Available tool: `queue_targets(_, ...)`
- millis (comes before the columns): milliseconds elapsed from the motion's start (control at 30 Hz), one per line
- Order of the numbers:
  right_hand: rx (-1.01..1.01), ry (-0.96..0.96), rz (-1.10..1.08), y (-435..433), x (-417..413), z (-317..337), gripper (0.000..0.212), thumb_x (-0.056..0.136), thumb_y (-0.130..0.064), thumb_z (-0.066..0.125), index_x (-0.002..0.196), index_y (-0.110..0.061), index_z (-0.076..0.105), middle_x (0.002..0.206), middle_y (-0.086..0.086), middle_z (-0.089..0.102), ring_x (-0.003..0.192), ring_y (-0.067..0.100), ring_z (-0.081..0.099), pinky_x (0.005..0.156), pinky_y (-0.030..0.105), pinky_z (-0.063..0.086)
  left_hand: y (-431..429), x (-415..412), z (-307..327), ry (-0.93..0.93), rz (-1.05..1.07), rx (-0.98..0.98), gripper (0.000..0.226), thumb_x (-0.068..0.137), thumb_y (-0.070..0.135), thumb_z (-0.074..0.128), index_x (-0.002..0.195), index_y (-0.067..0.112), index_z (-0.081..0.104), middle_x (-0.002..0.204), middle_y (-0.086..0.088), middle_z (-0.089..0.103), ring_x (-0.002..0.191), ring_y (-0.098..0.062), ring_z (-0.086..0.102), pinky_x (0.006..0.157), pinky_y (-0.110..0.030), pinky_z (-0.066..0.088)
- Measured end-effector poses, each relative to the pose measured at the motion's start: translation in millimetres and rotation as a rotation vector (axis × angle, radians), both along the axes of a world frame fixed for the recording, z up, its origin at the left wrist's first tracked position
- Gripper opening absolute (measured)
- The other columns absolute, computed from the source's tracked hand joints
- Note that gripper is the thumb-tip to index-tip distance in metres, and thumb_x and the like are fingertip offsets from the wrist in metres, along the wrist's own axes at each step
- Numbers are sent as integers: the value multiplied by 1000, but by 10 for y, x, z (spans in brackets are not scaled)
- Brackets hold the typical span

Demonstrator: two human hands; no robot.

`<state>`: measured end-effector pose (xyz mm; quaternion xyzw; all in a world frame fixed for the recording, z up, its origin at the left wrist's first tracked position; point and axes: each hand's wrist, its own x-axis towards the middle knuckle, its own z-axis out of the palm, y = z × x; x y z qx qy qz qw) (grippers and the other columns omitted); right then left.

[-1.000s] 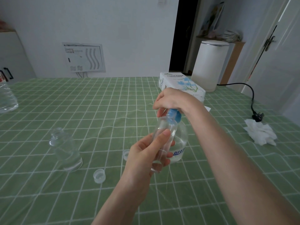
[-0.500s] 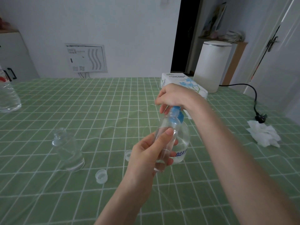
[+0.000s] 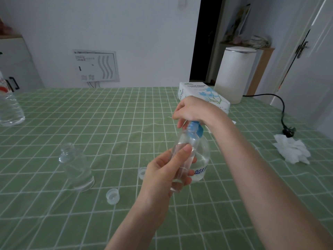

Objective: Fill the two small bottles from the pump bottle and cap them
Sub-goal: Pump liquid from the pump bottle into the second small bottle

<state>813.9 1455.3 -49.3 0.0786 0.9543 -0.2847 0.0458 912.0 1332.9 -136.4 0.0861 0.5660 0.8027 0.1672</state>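
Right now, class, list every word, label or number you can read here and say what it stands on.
"TISSUE PAPER": top of the tissue box.
On the pump bottle: blue label print, too blurred to read.
On the wall panel: marks too small to read.
On the large bottle at the left edge: red label, unreadable.

- I see the small bottle [image 3: 188, 142] as clear, glossy plastic.
- The pump bottle [image 3: 203, 156]: clear plastic, smooth blue head.
- The tablecloth [image 3: 108, 114]: green checks under shiny film.
- The tissue [image 3: 292, 150]: crumpled matt paper.
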Motion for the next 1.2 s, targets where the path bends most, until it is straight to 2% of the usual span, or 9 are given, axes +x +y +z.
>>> queue_targets(133, -5, 66, -19, 11, 3, 52, 27, 92, -18, 56, 113, -2, 64, 98, 10, 75, 101, 27, 69, 92, 39, 54, 0, 2, 15, 25, -14, 9, 30, 66, 50, 70, 81, 26, 78, 73, 1, 71, 54, -6, 58, 63, -30, 38)
queue_targets(333, -10, -9, -3, -14, -28, 23, 27, 92, -19, 57, 114, -4, 64, 104, 9, 75, 103, 27, 70, 87, 34, 51, -4, -8, 22, 22, -16, 12, 31, 66, 50, 70, 83, 24, 77, 73, 0, 71, 54, -7, 57, 62, -29, 37)
queue_targets(567, -12, -38, 0, -3, -16, -62, 29, 91, -20, 60, 115, -4, 63, 109, 14, 72, 105, 29, 68, 98, 43, 52, -3, 4, 2, -3, 4, -6, 28, 68, 46, 69, 82, 23, 77, 76, -2, 72, 54, -9, 57, 61, -30, 37)
queue_targets(933, -16, 52, 12, -4, 6, 58, 27, 93, -18, 57, 113, -2, 65, 101, 11, 75, 102, 29, 70, 92, 40, 53, 4, -10, 7, 33, -3, 3, 30, 65, 50, 70, 82, 26, 77, 73, 1, 71, 53, -7, 58, 62, -29, 38)
queue_targets(1000, -14, 44, 11, -5, 5, 60, 27, 93, -19, 57, 114, -3, 64, 102, 9, 75, 102, 27, 70, 90, 37, 52, 3, -4, 8, 40, -11, 7, 35, 60, 53, 71, 82, 27, 77, 72, 1, 71, 54, -6, 58, 62, -29, 38)
queue_targets(1067, -1, 18, 12, -13, -3, 57, 28, 93, -21, 57, 116, -6, 63, 103, 6, 75, 103, 25, 69, 80, 31, 51, 3, -4, 2, 42, -10, 18, 37, 57, 55, 71, 82, 28, 77, 73, 2, 71, 54, -6, 58, 62, -28, 38)
queue_targets(1133, 2, -5, 9, -13, -16, 55, 30, 93, -23, 57, 119, -8, 61, 105, 4, 74, 103, 23, 69, 68, 26, 45, -1, -4, -2, 41, -10, 15, 36, 58, 54, 71, 82, 28, 77, 73, 2, 72, 54, -6, 58, 61, -28, 38)
queue_targets(1200, -8, -15, -3, -2, -26, 54, 31, 92, -26, 58, 120, -11, 60, 107, 4, 73, 103, 23, 68, 64, 24, 42, -1, -10, -6, 42, -11, 8, 33, 62, 52, 70, 82, 28, 77, 73, 2, 72, 54, -6, 58, 62, -28, 39)
